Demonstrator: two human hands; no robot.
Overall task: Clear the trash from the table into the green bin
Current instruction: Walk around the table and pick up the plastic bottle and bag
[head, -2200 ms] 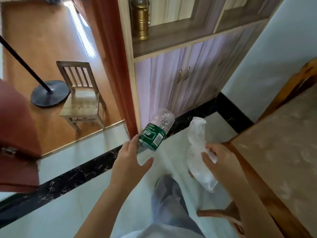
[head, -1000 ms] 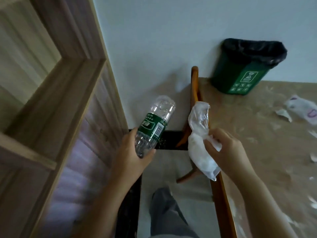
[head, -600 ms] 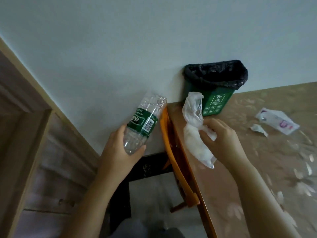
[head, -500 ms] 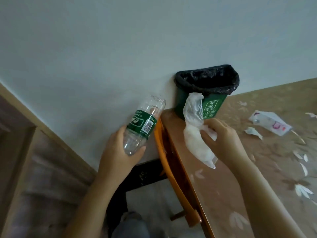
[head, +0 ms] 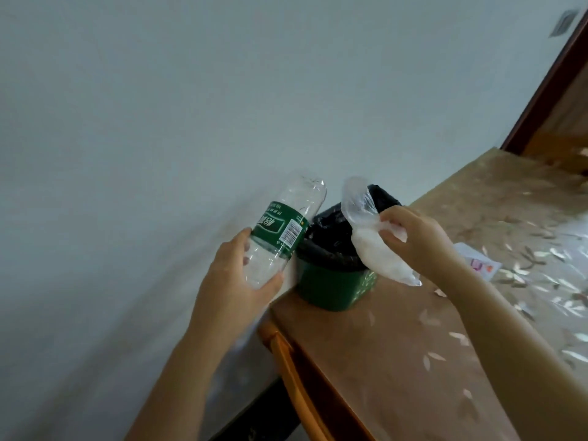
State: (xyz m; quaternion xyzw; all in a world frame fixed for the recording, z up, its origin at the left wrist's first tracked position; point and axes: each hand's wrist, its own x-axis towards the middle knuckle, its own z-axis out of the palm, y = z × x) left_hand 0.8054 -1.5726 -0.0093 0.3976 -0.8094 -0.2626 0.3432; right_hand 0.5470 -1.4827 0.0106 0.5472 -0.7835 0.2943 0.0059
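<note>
The green bin, lined with a black bag, stands on the table's far left corner against the wall. My left hand grips an empty clear plastic bottle with a green label, tilted up and held just left of the bin's rim. My right hand holds a crumpled clear plastic bag over the bin's right rim, its lower end hanging in front of the bin. A white wrapper lies on the table behind my right wrist, partly hidden.
The table has a beige leaf-patterned cover and an orange wooden edge on the left. A pale wall rises right behind the bin. A dark wooden frame stands at the far right.
The view has swung from the floor and cabinet round to the table. Both hands have come close to the bin: the bottle is now beside its rim and the bag over its opening.
</note>
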